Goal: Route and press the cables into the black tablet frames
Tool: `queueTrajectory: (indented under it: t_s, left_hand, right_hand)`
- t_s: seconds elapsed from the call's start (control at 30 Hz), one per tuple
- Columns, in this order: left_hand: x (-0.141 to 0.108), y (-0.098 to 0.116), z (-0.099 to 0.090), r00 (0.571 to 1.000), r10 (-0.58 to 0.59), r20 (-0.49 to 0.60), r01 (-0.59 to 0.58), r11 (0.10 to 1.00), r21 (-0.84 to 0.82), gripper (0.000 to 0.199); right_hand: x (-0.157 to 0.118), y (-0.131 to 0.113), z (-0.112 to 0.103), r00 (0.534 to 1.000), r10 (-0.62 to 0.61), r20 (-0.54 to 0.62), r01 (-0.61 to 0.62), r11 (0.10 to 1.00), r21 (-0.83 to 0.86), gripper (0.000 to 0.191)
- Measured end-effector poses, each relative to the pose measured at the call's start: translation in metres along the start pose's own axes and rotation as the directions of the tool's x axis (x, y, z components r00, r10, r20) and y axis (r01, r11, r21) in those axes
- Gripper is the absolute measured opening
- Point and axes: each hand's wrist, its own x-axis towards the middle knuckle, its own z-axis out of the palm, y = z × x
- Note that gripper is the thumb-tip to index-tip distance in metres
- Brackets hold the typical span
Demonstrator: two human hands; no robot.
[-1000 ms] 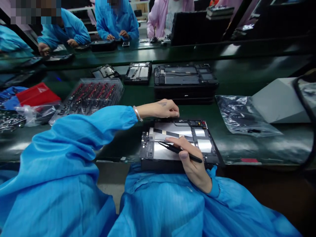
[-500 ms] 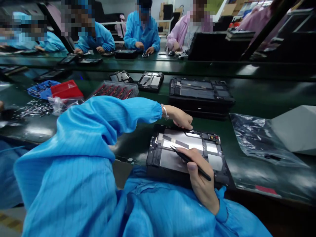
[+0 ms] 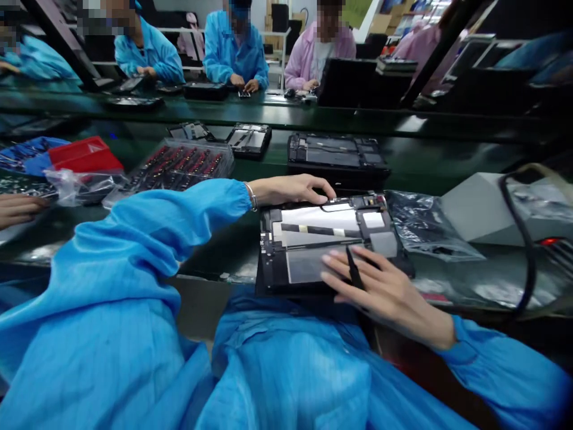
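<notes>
An opened tablet-like device [image 3: 308,263] lies at the bench's near edge, its silvery inner plates facing up. My left hand [image 3: 299,189] rests at its far edge, fingers curled down onto the frame; whether they pinch anything is hidden. Over the device's near right part is my right hand [image 3: 376,286], fingers extended and slightly blurred. Black tweezers [image 3: 354,272] lie between those fingers, tip pointing away from me. A dark strip with pale patches [image 3: 313,230] crosses the plates.
Behind the device stands a stack of similar units [image 3: 338,152]. A clear tray of red parts [image 3: 179,164] and a red bin [image 3: 85,155] are at left, near another person's hand [image 3: 20,209]. Plastic bag [image 3: 430,224] and grey box [image 3: 483,209] sit at right.
The view has shifted right. My right hand has gone from pinching the tweezers over the plates to spread fingers with the tweezers between them. My left hand has moved left along the far edge.
</notes>
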Motion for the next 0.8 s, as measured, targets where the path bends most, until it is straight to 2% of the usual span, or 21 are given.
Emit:
queueTrajectory:
  t_s: [0.03, 0.1, 0.17, 0.2, 0.23, 0.27, 0.3, 0.33, 0.37, 0.4, 0.43, 0.53, 0.6, 0.7, 0.8]
  left_hand:
    - [-0.001, 0.004, 0.000, 0.999, 0.014, -0.034, -0.014, 1.000, -0.027, 0.044]
    - [-0.003, 0.009, 0.004, 0.993, 0.053, -0.109, -0.061, 0.995, -0.074, 0.041]
    - [-0.007, 0.012, 0.011, 0.979, 0.085, -0.185, -0.114, 0.981, -0.156, 0.028]
    - [-0.010, 0.014, 0.016, 0.973, 0.093, -0.209, -0.139, 0.966, -0.217, 0.024]
    - [-0.015, 0.016, 0.022, 0.968, 0.104, -0.229, -0.170, 0.943, -0.288, 0.024]
    - [-0.021, 0.018, 0.028, 0.961, 0.122, -0.247, -0.206, 0.915, -0.348, 0.028]
    - [-0.026, 0.022, 0.033, 0.952, 0.152, -0.266, -0.248, 0.891, -0.381, 0.035]
    - [-0.032, 0.026, 0.038, 0.940, 0.192, -0.283, -0.293, 0.879, -0.376, 0.041]
    - [-0.037, 0.031, 0.042, 0.924, 0.237, -0.300, -0.335, 0.881, -0.336, 0.045]
    - [-0.041, 0.035, 0.046, 0.905, 0.279, -0.321, -0.370, 0.889, -0.270, 0.047]
    - [-0.045, 0.040, 0.049, 0.887, 0.313, -0.339, -0.390, 0.900, -0.191, 0.047]
    - [-0.047, 0.047, 0.055, 0.830, 0.365, -0.422, -0.399, 0.917, 0.009, 0.040]
    - [-0.045, 0.046, 0.058, 0.815, 0.351, -0.461, -0.387, 0.922, 0.017, 0.038]
    - [-0.040, 0.036, 0.061, 0.845, 0.257, -0.469, -0.348, 0.930, -0.116, 0.040]
    - [-0.035, 0.024, 0.063, 0.872, 0.121, -0.474, -0.262, 0.934, -0.244, 0.039]
  right_hand:
    - [-0.003, 0.008, -0.008, 0.999, -0.033, 0.003, 0.033, 0.997, -0.066, 0.044]
    - [-0.006, 0.022, -0.021, 0.997, -0.041, -0.060, 0.037, 0.997, -0.069, 0.048]
    - [-0.004, 0.031, -0.027, 0.970, 0.047, -0.238, -0.056, 0.998, -0.029, 0.046]
    - [-0.002, 0.033, -0.028, 0.922, 0.130, -0.365, -0.148, 0.989, -0.023, 0.042]
    - [0.002, 0.035, -0.027, 0.832, 0.226, -0.506, -0.263, 0.965, -0.002, 0.036]
    - [0.006, 0.035, -0.025, 0.695, 0.321, -0.643, -0.370, 0.927, 0.062, 0.029]
    - [0.011, 0.035, -0.023, 0.523, 0.413, -0.746, -0.440, 0.880, 0.179, 0.022]
    - [0.016, 0.035, -0.021, 0.351, 0.505, -0.788, -0.454, 0.828, 0.329, 0.019]
    - [0.021, 0.034, -0.021, 0.224, 0.599, -0.769, -0.421, 0.771, 0.478, 0.018]
    - [0.025, 0.032, -0.020, 0.141, 0.685, -0.714, -0.369, 0.706, 0.605, 0.018]
    - [0.028, 0.030, -0.021, 0.098, 0.752, -0.652, -0.320, 0.644, 0.695, 0.018]
    - [0.031, 0.023, -0.027, 0.064, 0.904, -0.423, -0.273, 0.423, 0.864, 0.017]
    - [0.029, 0.019, -0.031, 0.048, 0.967, -0.250, -0.261, 0.253, 0.932, 0.022]
    - [0.027, 0.015, -0.032, 0.024, 0.999, -0.026, -0.255, 0.031, 0.966, 0.030]
    - [0.027, 0.015, -0.028, 0.026, 0.992, 0.125, -0.219, -0.116, 0.969, 0.036]
